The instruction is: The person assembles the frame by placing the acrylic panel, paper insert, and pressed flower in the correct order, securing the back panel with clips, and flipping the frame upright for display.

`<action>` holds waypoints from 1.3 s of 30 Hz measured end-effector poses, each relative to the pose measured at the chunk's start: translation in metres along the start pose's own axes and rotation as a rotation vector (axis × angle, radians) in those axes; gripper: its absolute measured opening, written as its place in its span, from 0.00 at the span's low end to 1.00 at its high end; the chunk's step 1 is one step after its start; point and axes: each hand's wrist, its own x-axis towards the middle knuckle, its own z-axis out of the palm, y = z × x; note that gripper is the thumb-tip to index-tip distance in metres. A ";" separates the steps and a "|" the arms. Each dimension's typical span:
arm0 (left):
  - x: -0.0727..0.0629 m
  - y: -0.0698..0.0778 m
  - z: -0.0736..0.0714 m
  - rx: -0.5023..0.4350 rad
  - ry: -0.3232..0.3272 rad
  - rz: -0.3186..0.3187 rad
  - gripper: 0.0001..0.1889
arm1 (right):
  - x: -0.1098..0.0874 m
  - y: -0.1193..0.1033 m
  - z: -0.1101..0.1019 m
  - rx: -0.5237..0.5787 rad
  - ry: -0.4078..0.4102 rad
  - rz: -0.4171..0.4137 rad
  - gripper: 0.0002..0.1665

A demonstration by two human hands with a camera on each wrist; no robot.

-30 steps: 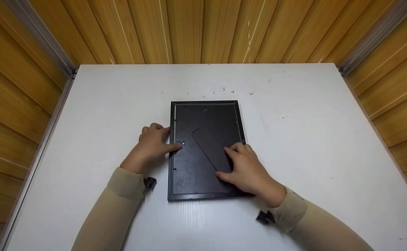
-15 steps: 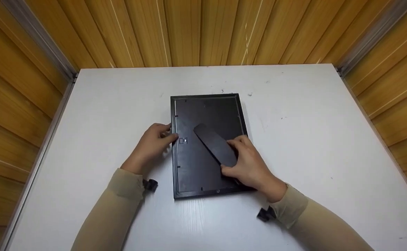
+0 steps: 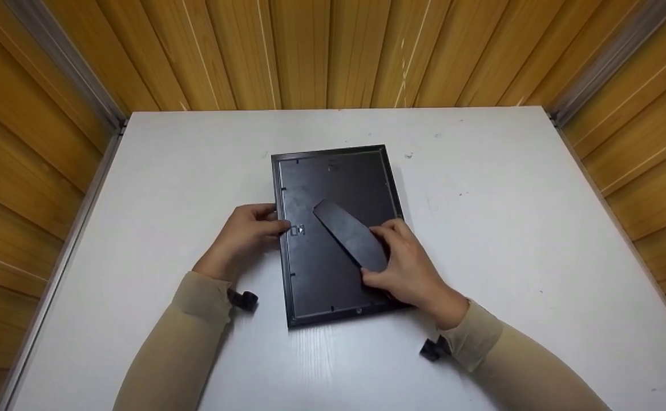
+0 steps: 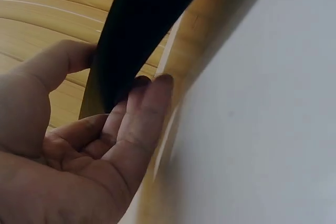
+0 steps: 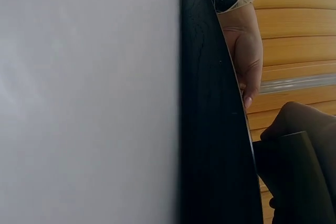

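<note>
A black picture frame (image 3: pixel 304 274) lies back side up on the white table. Its stand leg (image 3: pixel 355 237) slants across the backing and is swung out from it. With the thumb on the back and the other fingers under the rim, my left hand (image 3: pixel 248 231) grips the left edge. In the left wrist view, that edge of the frame (image 4: pixel 142 35) is raised off the table between the thumb and fingers of my left hand (image 4: pixel 105 145). My right hand (image 3: pixel 410 268) pinches the lower end of the stand leg; in the right wrist view, the leg (image 5: pixel 296 174) partly hides this hand.
The white table (image 3: pixel 492 228) extends around the frame, with small dark marks towards its far side. Yellow wood-panelled walls (image 3: pixel 304 57) stand behind and on both sides. Small black devices (image 3: pixel 432 349) sit at both wrists.
The stand leg, flat against the backing a second ago, has been pulled outward by my right hand. The frame has turned slightly counterclockwise, its far end shifting away, while my left thumb slid toward the edge.
</note>
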 end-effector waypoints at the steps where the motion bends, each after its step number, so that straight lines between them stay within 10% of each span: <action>1: 0.000 0.001 -0.001 0.008 0.005 0.009 0.30 | 0.001 -0.001 -0.001 0.001 -0.013 0.003 0.47; 13: 0.001 0.029 -0.016 -0.024 0.068 0.075 0.31 | 0.018 -0.001 -0.039 0.212 -0.125 0.154 0.39; 21: 0.006 0.057 -0.025 0.103 0.104 0.107 0.31 | 0.026 0.005 -0.044 0.613 -0.307 0.297 0.22; 39: 0.016 0.093 -0.027 0.335 0.204 0.355 0.28 | 0.027 -0.006 -0.041 0.677 -0.164 0.199 0.22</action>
